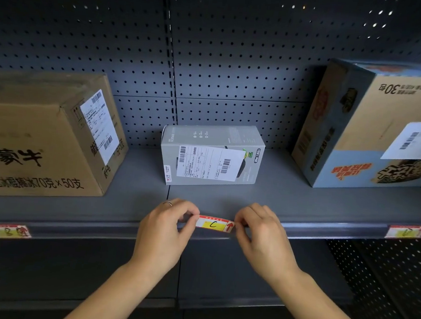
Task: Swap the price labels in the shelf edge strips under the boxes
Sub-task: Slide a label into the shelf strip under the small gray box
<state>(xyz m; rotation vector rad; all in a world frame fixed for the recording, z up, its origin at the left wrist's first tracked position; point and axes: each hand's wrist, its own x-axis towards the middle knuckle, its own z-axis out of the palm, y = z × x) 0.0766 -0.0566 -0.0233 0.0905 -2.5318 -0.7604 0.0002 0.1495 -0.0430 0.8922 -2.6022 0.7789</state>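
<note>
A red and yellow price label marked C [214, 223] sits at the shelf edge strip [325, 229], below the small grey box [212, 154]. My left hand [165, 229] pinches the label's left end and my right hand [261, 232] pinches its right end. A label marked B [6, 230] is in the strip at the left, under the brown carton [40, 139]. A third label [405, 231] is in the strip at the right, under the blue and tan carton [375, 128]; its letter is blurred.
The grey shelf [290, 191] carries the three boxes with gaps between them. A dark pegboard wall [238, 60] stands behind. Below the strip are a lower shelf [217, 302] and more pegboard at the right.
</note>
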